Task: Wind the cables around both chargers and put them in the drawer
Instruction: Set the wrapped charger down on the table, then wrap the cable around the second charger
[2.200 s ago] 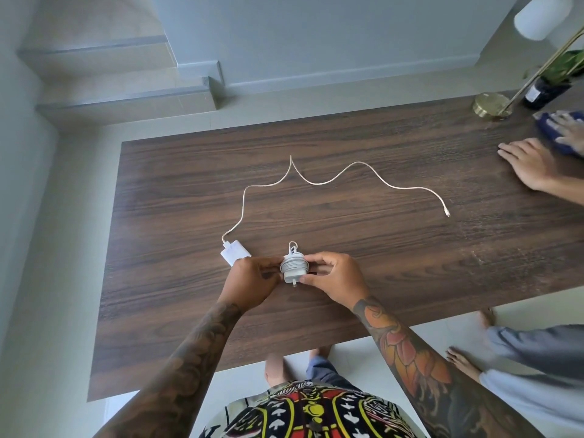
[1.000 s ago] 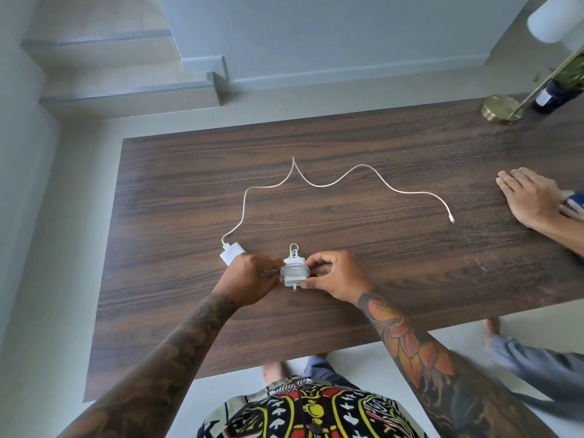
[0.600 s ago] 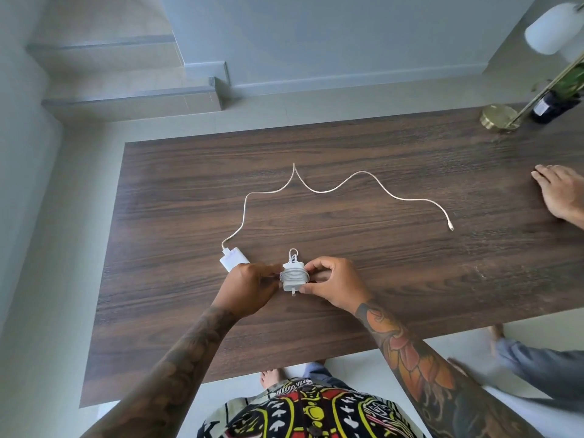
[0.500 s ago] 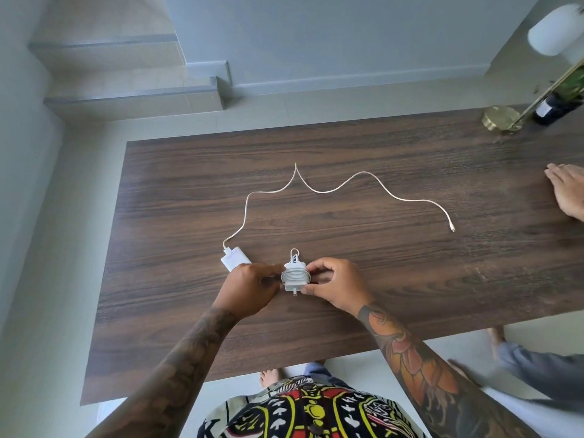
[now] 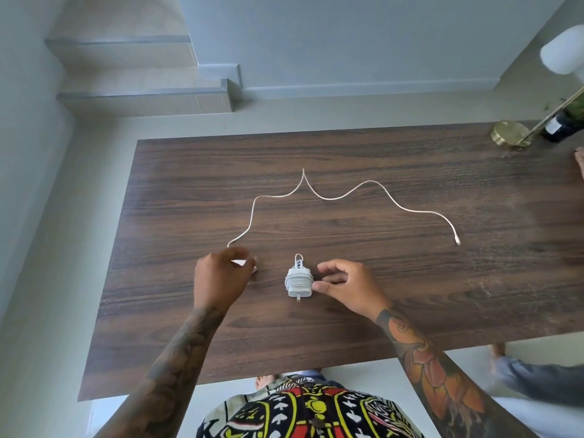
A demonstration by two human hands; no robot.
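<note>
Wound charger [image 5: 299,283] lies on the desk [image 5: 410,295], near the front edge and about centre, plug pins toward the person, a small loop of cable standing up at its far end. Right hand [image 5: 346,287] just beside it: thumb and fingertips pinch or touch its right side, fingers curled; whether it truly grips is hard to say.

Left hand [image 5: 218,279] is over the second charger [image 5: 245,264], fingers curled down on it. Only a white sliver shows past the knuckles, so contact looks likely but the grip itself is covered.

Loose cable [image 5: 331,197] runs from that charger up the desk, peaks in a sharp kink, then wanders right to its free plug [image 5: 457,241], well apart from both hands.

Step in hand, as judged: begin winding the second cable. Hold the block steady in one hand, draw the cable in with the other, lay turns side by side with light tension, ease out the kink first, tuck the free end under a turn.

Not seen: any drawer. At the far right corner a lamp base [image 5: 508,134] and a dark bottle [image 5: 559,128], both partly cut off; another person's fingers [image 5: 580,162] at the edge.
</note>
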